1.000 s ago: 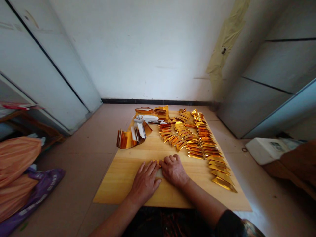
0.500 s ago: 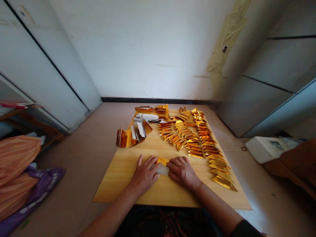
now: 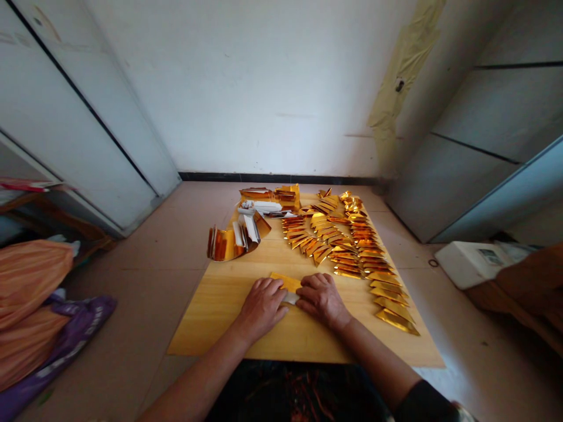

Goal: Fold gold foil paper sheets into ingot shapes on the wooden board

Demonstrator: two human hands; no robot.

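A gold foil paper (image 3: 284,282) lies partly folded on the wooden board (image 3: 211,316), its pale underside showing nearest me. My left hand (image 3: 263,308) grips its left end with bent fingers. At the other end, my right hand (image 3: 324,300) has its fingers curled over the paper and pressed down. The thumbs and the paper's ends are partly hidden beneath the hands. Beyond the right hand, several folded gold paper pieces (image 3: 392,305) are laid out in overlapping rows. Stacks of gold and white paper sheets (image 3: 226,243) stand curled at the board's far left.
A white wall (image 3: 272,88) rises behind the board. Grey cabinets flank it, one cabinet (image 3: 70,117) at left. Orange and purple bags (image 3: 35,316) rest on the floor at left. A white box (image 3: 472,265) sits on the right.
My left hand's fingers have drawn in from a spread pose and curled on the paper. More gold shows on the far side, and the pale strip has become narrower.
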